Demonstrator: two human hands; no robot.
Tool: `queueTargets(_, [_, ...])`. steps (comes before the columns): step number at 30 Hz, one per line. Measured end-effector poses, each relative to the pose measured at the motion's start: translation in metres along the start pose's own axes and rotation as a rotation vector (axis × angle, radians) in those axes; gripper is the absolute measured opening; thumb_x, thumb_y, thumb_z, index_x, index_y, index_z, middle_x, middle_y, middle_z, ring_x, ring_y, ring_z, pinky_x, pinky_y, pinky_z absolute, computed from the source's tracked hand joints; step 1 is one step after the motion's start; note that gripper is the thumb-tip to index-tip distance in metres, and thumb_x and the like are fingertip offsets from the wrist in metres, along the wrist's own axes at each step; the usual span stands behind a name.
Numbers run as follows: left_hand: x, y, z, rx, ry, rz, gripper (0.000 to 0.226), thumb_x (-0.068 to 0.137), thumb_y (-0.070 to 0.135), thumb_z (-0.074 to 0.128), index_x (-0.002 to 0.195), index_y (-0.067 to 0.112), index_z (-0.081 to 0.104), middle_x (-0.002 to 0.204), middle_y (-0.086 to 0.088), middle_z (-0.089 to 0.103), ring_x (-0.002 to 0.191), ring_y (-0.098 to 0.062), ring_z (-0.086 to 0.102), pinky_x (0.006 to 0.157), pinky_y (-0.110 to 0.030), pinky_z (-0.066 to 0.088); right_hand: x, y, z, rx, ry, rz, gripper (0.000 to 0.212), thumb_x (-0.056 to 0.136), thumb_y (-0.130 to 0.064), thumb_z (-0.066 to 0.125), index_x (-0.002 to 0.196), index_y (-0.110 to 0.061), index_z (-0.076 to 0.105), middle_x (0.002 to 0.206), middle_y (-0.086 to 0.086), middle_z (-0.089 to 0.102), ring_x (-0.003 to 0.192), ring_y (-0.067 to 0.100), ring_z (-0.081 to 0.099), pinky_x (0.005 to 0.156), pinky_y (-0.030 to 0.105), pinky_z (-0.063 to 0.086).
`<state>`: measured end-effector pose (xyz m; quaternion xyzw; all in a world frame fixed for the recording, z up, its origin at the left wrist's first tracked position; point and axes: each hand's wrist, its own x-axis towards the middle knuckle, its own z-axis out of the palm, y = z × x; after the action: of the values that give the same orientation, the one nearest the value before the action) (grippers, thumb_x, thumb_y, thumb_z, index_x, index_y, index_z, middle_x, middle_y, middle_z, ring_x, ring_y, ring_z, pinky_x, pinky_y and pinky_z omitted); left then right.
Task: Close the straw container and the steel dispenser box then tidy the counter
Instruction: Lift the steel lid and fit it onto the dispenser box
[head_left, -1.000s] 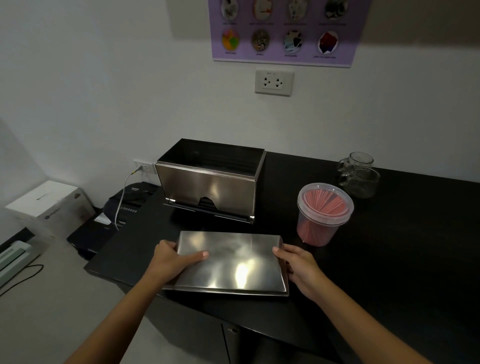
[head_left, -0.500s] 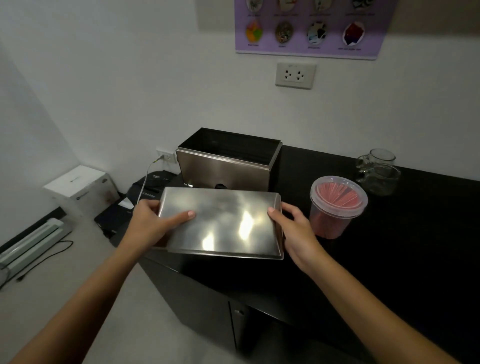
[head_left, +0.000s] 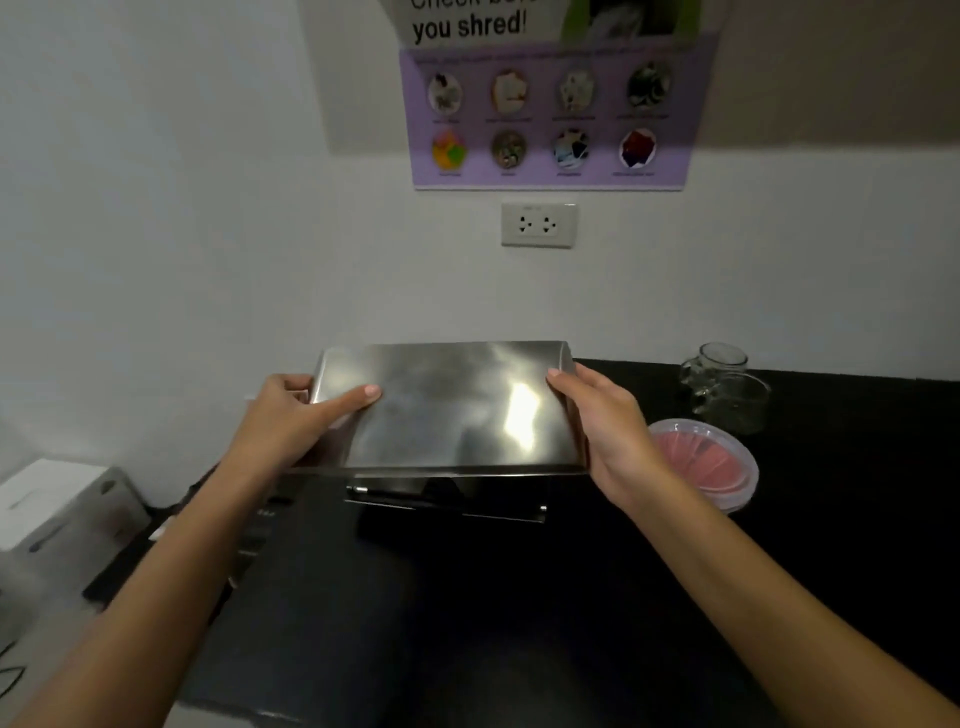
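Observation:
A flat steel lid (head_left: 447, 410) is held level over the steel dispenser box, hiding nearly all of it; only the box's lower front slot (head_left: 447, 501) shows beneath. My left hand (head_left: 291, 421) grips the lid's left end, thumb on top. My right hand (head_left: 602, 426) grips its right end. Whether the lid rests on the box or hovers just above it cannot be told. To the right stands the clear straw container (head_left: 711, 467) of pink straws, with a clear lid on it.
The black counter (head_left: 519, 623) runs along a white wall with a power outlet (head_left: 538, 225) and a purple poster (head_left: 550, 114). Two glass mugs (head_left: 727, 389) stand at the back right. A white box (head_left: 57, 509) sits lower left, beyond the counter's edge.
Both hands lifted the steel lid off the counter's front and carried it away from me, up over the dispenser box. The camera moved closer and tilted up.

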<state>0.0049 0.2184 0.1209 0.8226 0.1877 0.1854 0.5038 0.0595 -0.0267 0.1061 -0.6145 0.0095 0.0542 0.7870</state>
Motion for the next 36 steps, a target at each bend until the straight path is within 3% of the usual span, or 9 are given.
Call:
queueTargets(3, [0.034,-0.005,-0.013,-0.036,-0.045,0.012,0.034,0.071,0.039,0.073,0.090,0.016,0.055,0.079,0.008,0.059,0.068,-0.006,0.055,0.057,-0.020,0.039,0.016,-0.006,0.016,0.030,0.062,0.005,0.020,0.083,-0.019,0.063,0.102,-0.014,0.066,0.085,0.001,0.073,0.074,0.012,0.070,0.055,0.020,0.052])
queueTargets(6, [0.069,-0.013,-0.026,-0.040,-0.123,0.036,0.036,0.072,0.041,0.072,0.095,0.017,0.057,0.086,0.002,0.062,0.068,-0.012,0.057,0.063,-0.026,0.043,0.028,-0.008,0.033,0.018,0.077,-0.003,0.030,0.083,-0.021,0.063,0.110,-0.009,0.064,0.094,0.007,0.072,0.088,0.021,0.068,0.077,0.031,0.053])
queueTargets(11, [0.108,-0.025,-0.036,-0.053,-0.213,0.039,0.044,0.069,0.043,0.073,0.100,0.013,0.064,0.097,-0.005,0.066,0.081,-0.019,0.059,0.084,-0.037,0.046,0.035,-0.004,0.055,-0.032,0.180,0.013,0.026,0.083,-0.020,0.062,0.105,-0.006,0.064,0.093,0.008,0.070,0.087,0.020,0.066,0.078,0.031,0.052])
queueTargets(16, [0.125,-0.035,-0.029,-0.206,-0.227,-0.011,0.043,0.074,0.036,0.072,0.105,0.008,0.065,0.099,-0.006,0.067,0.078,-0.013,0.058,0.063,-0.023,0.043,0.036,-0.002,0.064,-0.032,0.209,0.100,0.014,0.083,-0.020,0.061,0.081,-0.007,0.067,0.076,0.007,0.071,0.066,0.018,0.068,0.068,0.031,0.055])
queueTargets(21, [0.126,-0.041,-0.012,-0.238,-0.227,-0.054,0.043,0.077,0.036,0.069,0.107,0.006,0.064,0.102,-0.007,0.066,0.084,-0.016,0.059,0.061,-0.019,0.041,0.043,-0.003,0.065,-0.104,0.294,0.083,0.012,0.078,-0.019,0.067,0.084,-0.009,0.067,0.100,0.010,0.068,0.102,0.027,0.061,0.100,0.043,0.043])
queueTargets(26, [0.128,-0.038,-0.011,-0.194,-0.348,-0.044,0.010,0.078,0.034,0.068,0.076,0.024,0.065,0.082,0.007,0.064,0.075,-0.005,0.056,0.070,-0.022,0.042,0.052,-0.009,0.053,-0.097,0.288,0.035,0.014,0.079,-0.014,0.066,0.087,-0.003,0.067,0.078,0.006,0.068,0.073,0.017,0.067,0.076,0.029,0.054])
queueTargets(29, [0.132,-0.034,-0.014,-0.212,-0.410,-0.055,0.010,0.079,0.027,0.067,0.084,0.018,0.068,0.084,0.002,0.067,0.072,-0.012,0.059,0.070,-0.021,0.045,0.056,-0.012,0.046,-0.092,0.244,0.028,0.011,0.079,-0.017,0.067,0.083,-0.007,0.067,0.074,0.003,0.070,0.062,0.011,0.068,0.056,0.021,0.054])
queueTargets(32, [0.138,-0.031,-0.013,-0.167,-0.396,-0.046,0.034,0.080,0.026,0.067,0.108,0.008,0.063,0.087,0.005,0.064,0.073,-0.013,0.058,0.068,-0.021,0.045,0.060,-0.010,0.042,-0.124,0.234,0.042,0.022,0.076,-0.021,0.069,0.092,-0.006,0.068,0.086,0.005,0.072,0.076,0.014,0.069,0.072,0.027,0.055])
queueTargets(36, [0.142,-0.027,-0.009,-0.107,-0.390,-0.037,0.044,0.079,0.027,0.068,0.115,0.004,0.061,0.101,-0.002,0.065,0.082,-0.017,0.061,0.077,-0.026,0.046,0.068,-0.005,0.040,-0.309,0.284,0.004,0.038,0.079,-0.031,0.066,0.106,-0.005,0.064,0.106,0.012,0.068,0.101,0.026,0.063,0.097,0.041,0.046])
